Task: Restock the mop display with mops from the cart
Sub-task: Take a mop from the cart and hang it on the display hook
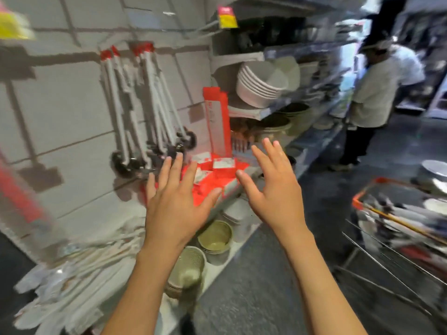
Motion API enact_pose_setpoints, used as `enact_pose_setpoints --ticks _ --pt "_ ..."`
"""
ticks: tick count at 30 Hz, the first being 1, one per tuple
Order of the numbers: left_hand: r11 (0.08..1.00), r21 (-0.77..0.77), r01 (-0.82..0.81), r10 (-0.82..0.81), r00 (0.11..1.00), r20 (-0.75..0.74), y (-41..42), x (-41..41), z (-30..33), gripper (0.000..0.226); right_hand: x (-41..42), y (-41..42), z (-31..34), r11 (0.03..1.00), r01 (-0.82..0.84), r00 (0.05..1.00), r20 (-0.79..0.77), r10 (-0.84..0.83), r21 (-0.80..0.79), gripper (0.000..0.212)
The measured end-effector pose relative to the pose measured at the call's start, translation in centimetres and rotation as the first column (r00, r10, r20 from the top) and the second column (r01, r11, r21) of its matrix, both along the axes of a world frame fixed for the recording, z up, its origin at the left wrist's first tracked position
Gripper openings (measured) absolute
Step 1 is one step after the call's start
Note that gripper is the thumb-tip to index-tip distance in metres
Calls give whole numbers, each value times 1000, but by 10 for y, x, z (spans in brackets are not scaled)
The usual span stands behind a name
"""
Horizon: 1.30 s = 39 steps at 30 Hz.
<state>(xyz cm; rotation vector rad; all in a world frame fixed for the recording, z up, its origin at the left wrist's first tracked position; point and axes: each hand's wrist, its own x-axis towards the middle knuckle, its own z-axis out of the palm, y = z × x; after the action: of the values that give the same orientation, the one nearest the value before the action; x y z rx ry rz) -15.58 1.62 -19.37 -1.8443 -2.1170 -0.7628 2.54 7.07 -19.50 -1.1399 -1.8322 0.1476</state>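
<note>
Item: hanging mops [145,105], white handles with red caps, on the wall display [72,81] up and to the left of your left hand, dark heads ending just above its fingertips. Item: white wrapped goods [72,274], piled low down, below and left of your left wrist; blurred, kind not clear. Item: your left hand [175,201], fingers spread and straight, holding nothing. Item: red and white boxes [217,170], on the shelf directly beyond the gap between both hands. Item: your right hand [273,189], just beside the left, fingers likewise spread, empty. Item: stacked white bowls [258,85], on a shelf above your right hand. Item: wire cart [399,226], orange-rimmed, well to the right of your right hand, its load blurred.
</note>
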Motion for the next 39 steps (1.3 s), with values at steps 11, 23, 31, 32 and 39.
enact_pose_setpoints --ticks 11,23,31,32,39 --pt "919 -75 387 -361 904 229 44 225 -52 97 224 -25 -53 915 376 923 -26 -384 -148 63" --pt "723 -137 677 -620 724 302 124 375 -75 98 356 -4 -83 737 626 765 14 -644 -254 63" --pt "545 -156 824 -727 557 401 221 473 -96 68 432 68 -84 605 734 643 30 -765 -309 60" --pt "512 -166 843 -735 530 424 233 486 -100 67 442 77 -85 585 747 624 33 -780 -316 59" --pt "268 -230 935 -684 353 638 284 575 -137 59 510 100 -108 366 851 435 113 -893 -376 60"
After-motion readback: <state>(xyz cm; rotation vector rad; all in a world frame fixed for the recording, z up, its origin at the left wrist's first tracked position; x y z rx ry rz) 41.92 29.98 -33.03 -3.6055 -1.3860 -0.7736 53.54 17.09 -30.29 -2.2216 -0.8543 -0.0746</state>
